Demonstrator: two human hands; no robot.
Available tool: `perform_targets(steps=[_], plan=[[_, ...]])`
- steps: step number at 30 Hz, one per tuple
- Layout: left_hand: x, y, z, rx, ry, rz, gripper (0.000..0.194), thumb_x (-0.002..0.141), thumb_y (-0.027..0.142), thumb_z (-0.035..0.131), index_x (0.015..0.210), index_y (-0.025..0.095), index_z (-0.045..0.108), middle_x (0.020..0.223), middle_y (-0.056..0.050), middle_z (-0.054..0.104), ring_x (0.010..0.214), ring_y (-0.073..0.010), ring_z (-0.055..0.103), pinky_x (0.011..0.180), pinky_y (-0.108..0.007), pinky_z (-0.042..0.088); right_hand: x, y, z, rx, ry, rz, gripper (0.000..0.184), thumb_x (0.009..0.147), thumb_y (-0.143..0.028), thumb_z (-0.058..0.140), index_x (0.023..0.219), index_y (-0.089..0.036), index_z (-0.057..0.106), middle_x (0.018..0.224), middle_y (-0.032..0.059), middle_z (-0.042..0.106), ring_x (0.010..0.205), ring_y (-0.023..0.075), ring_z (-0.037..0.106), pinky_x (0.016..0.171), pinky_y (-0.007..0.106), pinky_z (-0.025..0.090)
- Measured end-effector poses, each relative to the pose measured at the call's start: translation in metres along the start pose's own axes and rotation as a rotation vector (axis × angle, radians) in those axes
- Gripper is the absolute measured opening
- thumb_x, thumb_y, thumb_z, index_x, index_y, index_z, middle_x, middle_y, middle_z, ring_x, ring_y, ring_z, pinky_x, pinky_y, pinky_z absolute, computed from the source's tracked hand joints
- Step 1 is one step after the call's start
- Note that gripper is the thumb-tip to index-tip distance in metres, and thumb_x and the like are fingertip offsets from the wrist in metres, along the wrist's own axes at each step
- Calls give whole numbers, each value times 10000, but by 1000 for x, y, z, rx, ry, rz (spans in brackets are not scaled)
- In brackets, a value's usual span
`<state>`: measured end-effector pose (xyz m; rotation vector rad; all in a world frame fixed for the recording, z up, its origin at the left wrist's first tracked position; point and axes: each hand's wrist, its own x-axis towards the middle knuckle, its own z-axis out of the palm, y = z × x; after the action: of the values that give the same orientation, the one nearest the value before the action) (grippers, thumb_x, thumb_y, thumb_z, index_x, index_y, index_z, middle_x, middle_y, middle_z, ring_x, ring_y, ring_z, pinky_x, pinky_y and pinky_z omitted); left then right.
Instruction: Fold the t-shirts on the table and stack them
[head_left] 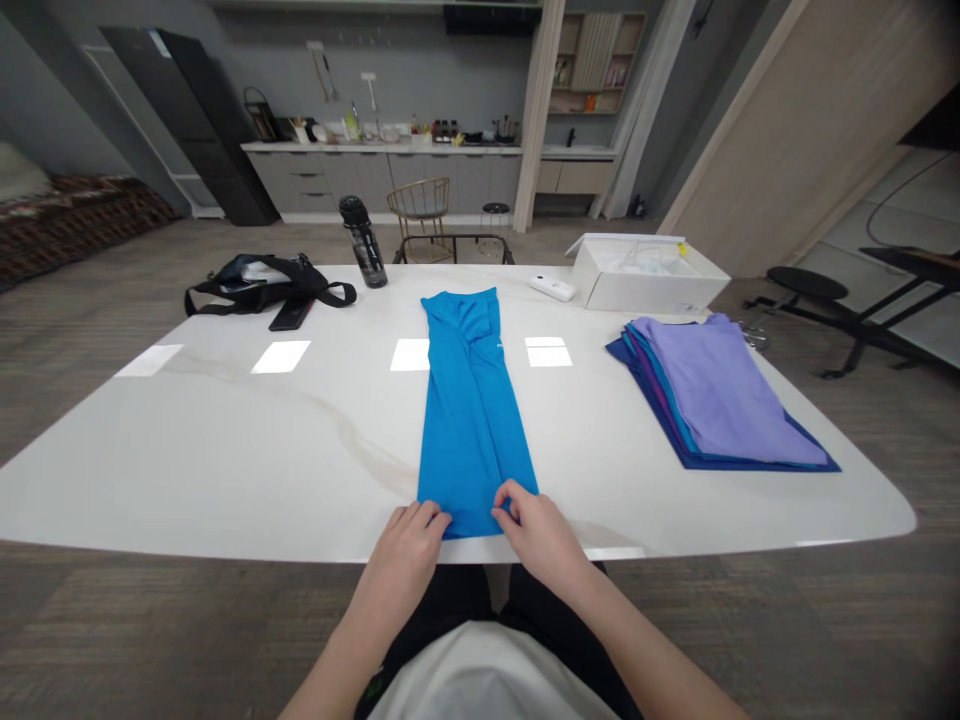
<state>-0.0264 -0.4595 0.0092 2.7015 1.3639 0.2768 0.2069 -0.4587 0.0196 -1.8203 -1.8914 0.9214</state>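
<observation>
A blue shirt (468, 430), folded into a long narrow strip, lies flat with its near end by the table's front edge. Small white lettering shows near its far right side. My left hand (411, 545) is closed at the near left corner, fingers and thumb pinching the cloth. Over the near right part, my right hand (541, 530) has its thumb and forefinger brought together on the fabric; the exact grip is partly hidden by the fingers.
Folded shirts in purple and blue (720, 390) are stacked at the right. Behind them stand a white box (637, 285) and a small white device (553, 288). A black bag (259, 280), a phone (292, 313) and a dark bottle (364, 245) occupy the far left of the white table (285, 470).
</observation>
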Motion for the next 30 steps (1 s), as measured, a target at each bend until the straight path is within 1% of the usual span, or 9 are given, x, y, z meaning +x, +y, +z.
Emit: perform_targets(steps=[4, 7, 9, 12, 16, 20, 24, 26, 30], plan=[[0, 2, -8, -117, -58, 29, 213, 987, 172, 509, 1105, 231, 676, 986, -44, 681, 901, -226, 643, 797, -405, 499, -2, 4, -3, -135, -5, 66, 51, 920, -280, 655, 891, -258, 618, 627, -26, 587, 630, 181, 573, 570, 279, 235], [6, -1, -15, -246, -35, 29, 213, 1027, 278, 480, 1065, 249, 687, 961, -30, 693, 887, -199, 653, 806, -374, 519, 0, 5, -10, -145, 7, 23, 77, 944, -322, 642, 896, -261, 638, 634, -27, 608, 619, 175, 579, 573, 281, 273], [16, -5, -14, -303, 32, 18, 250, 1041, 274, 443, 1095, 238, 685, 1012, -45, 696, 939, -187, 657, 854, -353, 536, 5, 3, -14, -140, 52, -69, 118, 974, -357, 606, 921, -262, 651, 689, -19, 638, 649, 174, 596, 607, 284, 342], [37, -9, -2, -318, 132, 37, 304, 1046, 242, 409, 1229, 218, 650, 1211, -86, 670, 1124, -193, 637, 984, -359, 531, 14, 4, -13, -162, 147, -283, 150, 1006, -330, 555, 1056, -246, 669, 963, 44, 700, 908, 208, 644, 807, 317, 459], [54, -9, 24, -191, 124, 101, 403, 1034, 286, 449, 1420, 205, 537, 1476, -126, 547, 1379, -254, 506, 1133, -477, 445, 19, 16, -1, -277, 119, -464, 215, 993, -245, 564, 1176, -237, 676, 1229, 98, 661, 1158, 256, 583, 977, 414, 462], [49, -13, 36, -140, 79, 150, 446, 1037, 307, 454, 1475, 228, 490, 1551, -116, 480, 1466, -246, 404, 1191, -518, 369, 11, 31, -1, -245, 96, -458, 182, 1009, -270, 558, 1116, -243, 704, 1234, 81, 663, 1175, 237, 579, 994, 407, 461], [50, -21, 26, -172, 81, 210, 326, 1025, 247, 481, 1306, 262, 644, 1430, -79, 610, 1364, -219, 531, 1167, -503, 408, 12, 31, -12, -213, 42, -473, 194, 1024, -288, 533, 1048, -240, 720, 1118, 68, 691, 1061, 218, 620, 957, 387, 479], [59, -25, 21, -187, 105, 229, 316, 1026, 232, 474, 1284, 251, 656, 1409, -75, 627, 1337, -205, 557, 1158, -473, 427, 21, 26, -16, -210, 36, -492, 211, 1028, -304, 524, 1076, -235, 718, 1118, 72, 695, 1053, 220, 626, 958, 389, 487], [84, -30, 22, -183, 145, 193, 393, 1044, 267, 426, 1413, 231, 560, 1516, -92, 527, 1432, -206, 456, 1196, -469, 383, 49, 16, -11, -230, 114, -515, 324, 1050, -311, 448, 1270, -223, 670, 1355, 102, 633, 1302, 246, 537, 1107, 434, 426]])
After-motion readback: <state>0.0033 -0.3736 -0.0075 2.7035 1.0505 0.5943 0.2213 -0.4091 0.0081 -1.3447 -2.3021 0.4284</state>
